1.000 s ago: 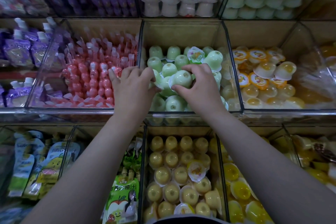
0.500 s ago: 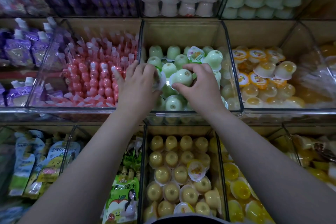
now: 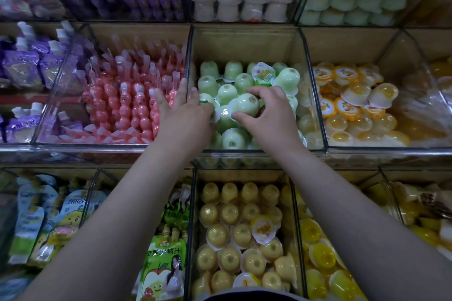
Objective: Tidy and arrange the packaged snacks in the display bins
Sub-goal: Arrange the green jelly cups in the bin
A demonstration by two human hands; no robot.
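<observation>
In the clear bin [image 3: 244, 43] of green jelly cups, the right hand [image 3: 271, 115] pinches one green cup [image 3: 247, 105] between thumb and curled fingers. The cup lies tilted, rim left, rounded base up and right. The left hand [image 3: 186, 112], fingers straight, rests over the bin's left wall (against a neighbouring cup [image 3: 206, 99]). Pink jelly sticks [image 3: 127, 105] stand left of the bin.

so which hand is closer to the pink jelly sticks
Left. The left hand is at the divider beside the pink jelly sticks; the right hand grips a green jelly cup one bin over.
</observation>
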